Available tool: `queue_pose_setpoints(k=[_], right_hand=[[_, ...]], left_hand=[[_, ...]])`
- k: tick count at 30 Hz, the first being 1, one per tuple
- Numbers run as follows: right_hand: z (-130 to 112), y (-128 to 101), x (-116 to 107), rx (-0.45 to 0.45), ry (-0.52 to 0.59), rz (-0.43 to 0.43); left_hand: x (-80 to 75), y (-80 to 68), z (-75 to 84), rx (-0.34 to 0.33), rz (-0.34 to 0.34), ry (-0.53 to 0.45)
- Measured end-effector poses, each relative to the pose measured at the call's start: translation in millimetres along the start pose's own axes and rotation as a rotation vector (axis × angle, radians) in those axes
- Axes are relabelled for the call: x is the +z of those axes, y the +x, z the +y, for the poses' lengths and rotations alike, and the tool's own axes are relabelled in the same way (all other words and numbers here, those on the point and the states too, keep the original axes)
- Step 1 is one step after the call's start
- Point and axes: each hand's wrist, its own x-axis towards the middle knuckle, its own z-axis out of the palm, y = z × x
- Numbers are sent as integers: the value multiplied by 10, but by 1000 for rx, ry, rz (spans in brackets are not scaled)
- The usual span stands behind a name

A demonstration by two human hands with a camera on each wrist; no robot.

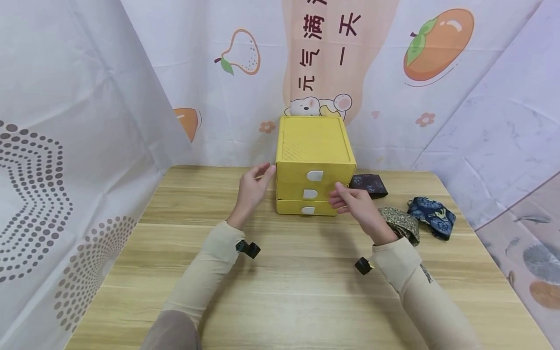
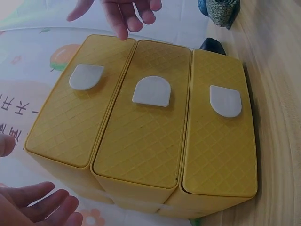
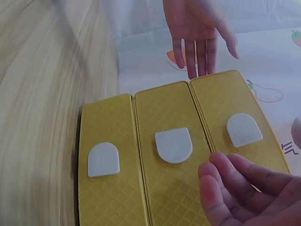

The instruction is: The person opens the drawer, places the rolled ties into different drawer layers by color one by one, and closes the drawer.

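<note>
A yellow three-drawer box (image 1: pixel 312 138) stands at the back of the table, its drawers closed and each bearing a white rounded pull (image 1: pixel 315 175). My left hand (image 1: pixel 253 188) is at the box's left front edge, fingers relaxed and holding nothing. On the other side, my right hand (image 1: pixel 358 208) hovers before the right end of the lower drawers, its fingers loosely bent. The left wrist view shows the quilted drawer fronts (image 2: pixel 141 127) between the two hands. From the right wrist, the right fingers (image 3: pixel 221 165) overlap the top drawer's front.
Right of the box lie a dark floral folded cloth (image 1: pixel 369 185), an olive speckled cloth (image 1: pixel 400 224) and a blue patterned cloth (image 1: pixel 432 217). A printed curtain (image 1: pixel 236 107) hangs right behind the box. The wooden table (image 1: pixel 297 291) extends toward me.
</note>
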Motion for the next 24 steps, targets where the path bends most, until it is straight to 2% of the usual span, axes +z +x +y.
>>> queue_pose_setpoints(k=[11,24], right_hand=[[-20,90,132,33,123,29],[-29,189,284,29,166,57]], left_hand=[[41,77,11,12,41,-15],[99,137,41,-42,74,-56]])
